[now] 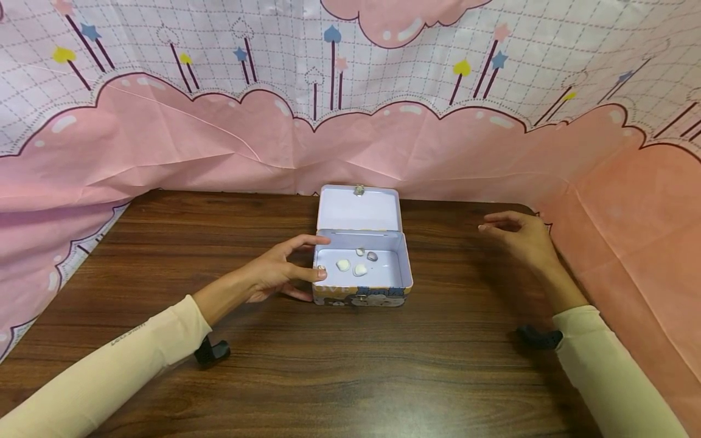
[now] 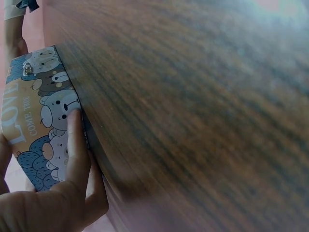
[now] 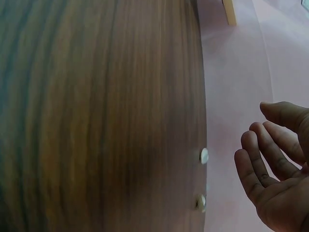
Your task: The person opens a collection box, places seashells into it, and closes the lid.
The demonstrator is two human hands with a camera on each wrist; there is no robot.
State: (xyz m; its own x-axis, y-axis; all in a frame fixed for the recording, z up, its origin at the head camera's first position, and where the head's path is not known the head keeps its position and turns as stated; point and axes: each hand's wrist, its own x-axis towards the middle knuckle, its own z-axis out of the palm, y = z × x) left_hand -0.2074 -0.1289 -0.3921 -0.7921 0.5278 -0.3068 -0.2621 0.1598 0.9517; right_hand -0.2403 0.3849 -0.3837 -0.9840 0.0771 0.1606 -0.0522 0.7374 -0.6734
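A hinged tin box [image 1: 362,297] stands on the table with its lid [image 1: 358,210] raised at the back. Inside are several small shells [image 1: 359,270], white and greyish. My left hand [image 1: 276,271] grips the left side of the box, thumb and a finger over the rim. In the left wrist view, a finger lies along the bear-printed front of the tin box [image 2: 58,104]. To the right, my right hand [image 1: 520,240] hovers over the table, fingers loosely bent with nothing between them. Two small shells [image 3: 204,155] lie near the table's edge in the right wrist view.
The dark wood table [image 1: 350,365] runs back to a pink cloud-patterned cloth [image 1: 350,146]. The same kind of cloth hangs on the right side [image 1: 646,225], close beside my right forearm. A black wrist mount [image 1: 539,337] sits under the right sleeve.
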